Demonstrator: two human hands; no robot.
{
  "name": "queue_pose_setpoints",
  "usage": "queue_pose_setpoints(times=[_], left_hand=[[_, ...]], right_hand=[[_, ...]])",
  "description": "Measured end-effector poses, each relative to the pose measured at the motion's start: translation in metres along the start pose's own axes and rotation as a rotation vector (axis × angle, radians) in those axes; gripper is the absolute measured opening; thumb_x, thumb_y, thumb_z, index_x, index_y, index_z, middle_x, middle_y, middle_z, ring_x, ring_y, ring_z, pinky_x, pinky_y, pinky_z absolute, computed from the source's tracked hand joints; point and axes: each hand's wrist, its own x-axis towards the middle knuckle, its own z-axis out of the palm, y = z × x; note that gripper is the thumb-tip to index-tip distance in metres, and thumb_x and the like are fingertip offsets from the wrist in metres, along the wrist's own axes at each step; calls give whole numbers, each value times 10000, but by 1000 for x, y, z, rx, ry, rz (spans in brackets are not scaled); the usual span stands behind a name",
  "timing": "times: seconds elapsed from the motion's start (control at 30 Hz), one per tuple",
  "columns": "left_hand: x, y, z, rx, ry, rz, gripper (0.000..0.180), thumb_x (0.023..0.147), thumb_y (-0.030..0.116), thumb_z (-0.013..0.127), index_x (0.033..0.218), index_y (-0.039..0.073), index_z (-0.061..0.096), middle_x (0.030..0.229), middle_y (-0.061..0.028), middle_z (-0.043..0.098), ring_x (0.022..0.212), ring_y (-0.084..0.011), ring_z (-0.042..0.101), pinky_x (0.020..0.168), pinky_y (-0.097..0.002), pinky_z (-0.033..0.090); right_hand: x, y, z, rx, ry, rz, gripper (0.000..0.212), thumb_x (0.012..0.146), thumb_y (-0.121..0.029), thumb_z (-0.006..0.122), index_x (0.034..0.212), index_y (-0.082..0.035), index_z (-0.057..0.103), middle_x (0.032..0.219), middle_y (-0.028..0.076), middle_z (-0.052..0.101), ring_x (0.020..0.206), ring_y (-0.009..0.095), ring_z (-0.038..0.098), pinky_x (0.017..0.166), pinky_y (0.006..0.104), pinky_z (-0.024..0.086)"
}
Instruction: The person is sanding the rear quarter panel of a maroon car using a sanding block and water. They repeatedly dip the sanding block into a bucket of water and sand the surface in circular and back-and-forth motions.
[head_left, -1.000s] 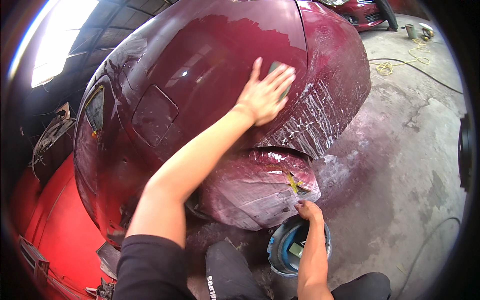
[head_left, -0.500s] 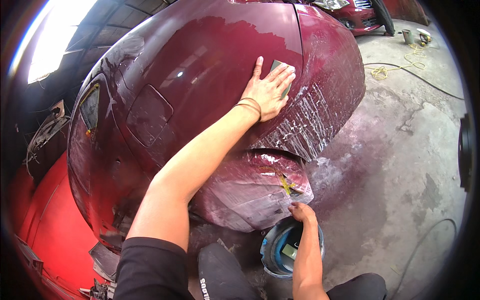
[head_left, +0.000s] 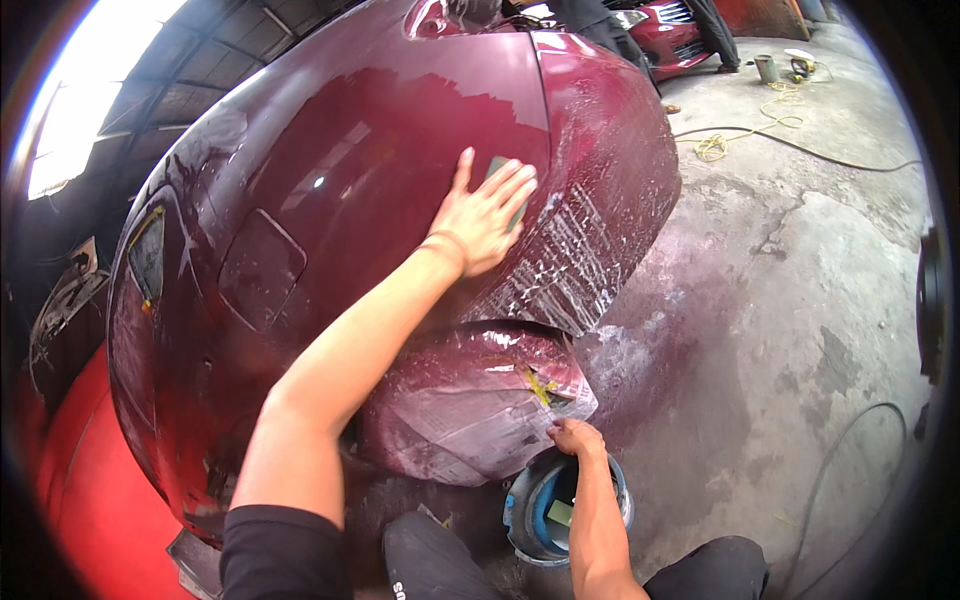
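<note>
My left hand (head_left: 482,220) lies with fingers outstretched over a grey-green sanding pad (head_left: 497,166), pressing it against the dark red car panel (head_left: 400,180). Most of the pad is hidden under the palm and fingers. Milky wet streaks run down the panel edge just right of that hand. Lower down, my right hand (head_left: 577,437) is closed above the rim of a blue bucket (head_left: 517,520). Its fingertips are by the wheel covering (head_left: 440,420), next to a strip of yellow tape (head_left: 540,385); what they pinch is too small to tell. A green block (head_left: 560,513) lies inside the bucket.
A fuel flap (head_left: 262,270) is on the panel to the left, with a bright red car part (head_left: 100,470) below. At the far right are a yellow cord (head_left: 715,147), a dark hose (head_left: 810,150) and a can (head_left: 766,68). People stand near another red car (head_left: 665,35).
My view has turned a little, so the car and bucket appear further left and lower. My left hand stays on the pad at nearly the same spot; the right remains above the bucket.
</note>
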Motion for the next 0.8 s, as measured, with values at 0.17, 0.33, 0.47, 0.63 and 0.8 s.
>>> queue_pose_setpoints(times=[0.17,0.33,0.47,0.63,0.8], left_hand=[[-69,14,16,-94,-7,8,661,1105,394,470,1698,129,344,1810,-20,243,1679,-180,176,1311,-707,-35],[-138,-13,9,-166,-52,-17,665,1114,418,466,1704,140,335,1810,-27,251,1679,-191,186,1311,-704,-23],[-49,-93,-11,29,197,-278,650,1140,444,385,1708,134,322,1813,-35,244,1678,-202,192,1304,-718,-15],[-28,-108,-7,107,176,-381,675,1151,474,312,1722,115,283,1810,-43,244,1682,-204,168,1302,-730,-15],[-24,-114,1,34,273,-351,654,1151,457,318,1710,117,317,1797,-17,274,1671,-181,198,1302,-738,10]], right_hand=[[-1,16,-6,-12,16,29,580,1029,-545,598,1530,-254,633,1537,126,639,1440,331,590,1199,467,461],[8,31,2,-35,64,-60,559,1026,-501,634,1486,-186,670,1437,194,692,1371,370,636,1161,475,493],[20,47,16,-160,125,-130,561,1052,-514,574,1445,-131,687,1375,206,721,1309,387,672,1124,478,516],[-6,11,7,-280,147,-34,551,1063,-584,523,1421,-209,711,1364,168,733,1306,366,676,1123,480,523],[-29,-4,2,-468,126,42,627,1060,-675,465,1356,-197,744,1294,162,764,1241,387,709,1078,515,548]])
